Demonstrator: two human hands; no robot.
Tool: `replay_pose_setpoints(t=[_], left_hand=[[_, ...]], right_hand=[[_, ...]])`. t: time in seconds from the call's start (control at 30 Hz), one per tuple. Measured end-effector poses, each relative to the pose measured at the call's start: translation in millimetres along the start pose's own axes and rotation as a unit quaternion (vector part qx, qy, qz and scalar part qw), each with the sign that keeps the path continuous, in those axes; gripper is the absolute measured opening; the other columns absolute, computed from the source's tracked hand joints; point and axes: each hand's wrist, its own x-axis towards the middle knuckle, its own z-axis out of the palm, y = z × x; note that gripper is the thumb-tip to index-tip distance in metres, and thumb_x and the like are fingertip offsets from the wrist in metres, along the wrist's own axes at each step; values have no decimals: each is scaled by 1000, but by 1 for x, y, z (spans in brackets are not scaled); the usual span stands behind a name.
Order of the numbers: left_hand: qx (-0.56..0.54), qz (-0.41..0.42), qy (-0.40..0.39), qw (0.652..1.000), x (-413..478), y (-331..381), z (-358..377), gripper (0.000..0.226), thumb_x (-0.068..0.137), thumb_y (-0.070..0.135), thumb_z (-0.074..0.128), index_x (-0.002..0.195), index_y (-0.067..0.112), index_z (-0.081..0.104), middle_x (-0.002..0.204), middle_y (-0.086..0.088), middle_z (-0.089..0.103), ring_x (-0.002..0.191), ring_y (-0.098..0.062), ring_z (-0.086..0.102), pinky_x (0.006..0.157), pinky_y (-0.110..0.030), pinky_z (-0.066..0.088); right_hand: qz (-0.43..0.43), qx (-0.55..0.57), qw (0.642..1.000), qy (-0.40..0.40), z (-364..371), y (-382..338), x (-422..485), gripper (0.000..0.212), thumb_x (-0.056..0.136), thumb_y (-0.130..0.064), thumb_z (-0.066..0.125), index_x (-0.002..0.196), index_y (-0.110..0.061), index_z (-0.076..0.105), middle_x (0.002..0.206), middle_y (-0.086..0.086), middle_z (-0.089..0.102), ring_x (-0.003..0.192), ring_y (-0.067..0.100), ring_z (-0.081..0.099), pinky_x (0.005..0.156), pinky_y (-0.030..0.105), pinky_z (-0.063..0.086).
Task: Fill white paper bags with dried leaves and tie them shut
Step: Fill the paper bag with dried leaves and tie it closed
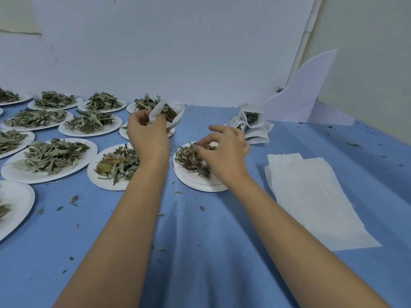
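The L hand [148, 132] is up above the surface [200, 241]. Its fingers are curled round the edge of a white paper bag [175, 114] & hold it w/ the mouth open. Some leaves show inside the bag.

The R hand [224, 152] is down on a pile of dried leaves [189, 158]. Its thumb & fingers are bent together & pinch some leaves; the pointer finger sticks up a bit. The pile sits on a stack of white plates [200, 185], just in front of the held bag & a bit to the R.

More plates of leaves [51, 156] lie in rows on the L side. Full bags [251, 123] sit in a small heap at the back, near the R hand. Flat bags [311, 192] lie in a stack on the R. A white sheet [304, 96] leans on the wall behind the heap. Bits of leaf are all over the blue surface.
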Motion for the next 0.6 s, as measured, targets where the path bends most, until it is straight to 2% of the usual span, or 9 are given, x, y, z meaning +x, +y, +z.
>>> replay_pose_setpoints(t=[0.03,0.1,0.2,0.27,0.33,0.4,0.47,0.53,0.6], left_hand=[[0,0,-2,1000,-1,0,0,18,86,4,56,85,21,49,90,5,54,87,-17,56,86,-39,55],[-1,0,-7,1000,-2,0,0,21,86,4,56,82,22,48,89,5,54,87,-17,57,87,-39,54],[-5,1,-7,1000,-2,-1,0,23,86,2,56,80,23,48,87,5,54,84,-15,56,85,-38,55],[-3,1,-4,1000,-1,-1,0,23,86,2,55,80,23,49,86,5,54,85,-16,57,85,-38,55],[-4,-2,0,1000,0,-2,-1,23,86,3,55,80,24,49,86,5,55,84,-16,57,84,-37,55],[-7,-3,2,1000,0,-3,-2,22,86,4,55,81,24,49,87,5,55,84,-16,58,83,-35,55],[-5,-2,3,1000,1,-4,-2,21,86,4,55,82,24,49,88,5,55,85,-16,58,84,-35,55],[0,-1,3,1000,1,-4,-1,21,86,4,56,81,24,49,87,5,55,85,-17,58,85,-37,55],[3,-1,1,1000,1,-5,-1,22,85,4,56,80,24,48,86,6,54,85,-17,57,86,-38,55]], right_hand=[[23,-21,999,-10,-4,5,3,8,73,-40,75,78,-37,70,132,-14,51,130,12,24,92,27,9],[43,-40,997,-59,-10,15,4,27,73,-48,74,97,-38,67,143,-9,40,136,13,18,104,34,10],[5,18,993,-118,-14,19,7,63,75,-65,63,132,-48,42,158,-7,10,144,14,7,114,45,6],[-24,-7,984,-179,-10,15,14,74,74,-74,55,139,-57,25,160,-8,-3,147,19,0,116,51,4],[-35,-61,968,-241,-1,11,20,78,73,-78,50,141,-59,17,160,-7,-7,147,23,-5,117,54,3],[-30,-79,955,-284,9,9,23,78,73,-80,47,142,-58,17,160,-6,-5,147,25,-7,117,55,3],[-25,-91,952,-292,17,10,24,75,75,-80,44,142,-54,23,161,-3,4,147,25,-2,117,54,5],[-36,-116,956,-268,22,12,23,69,79,-76,43,140,-45,37,156,1,23,145,24,14,116,51,13],[-50,-97,965,-240,25,14,22,56,84,-65,51,130,-33,53,140,3,45,131,23,36,110,44,28]])
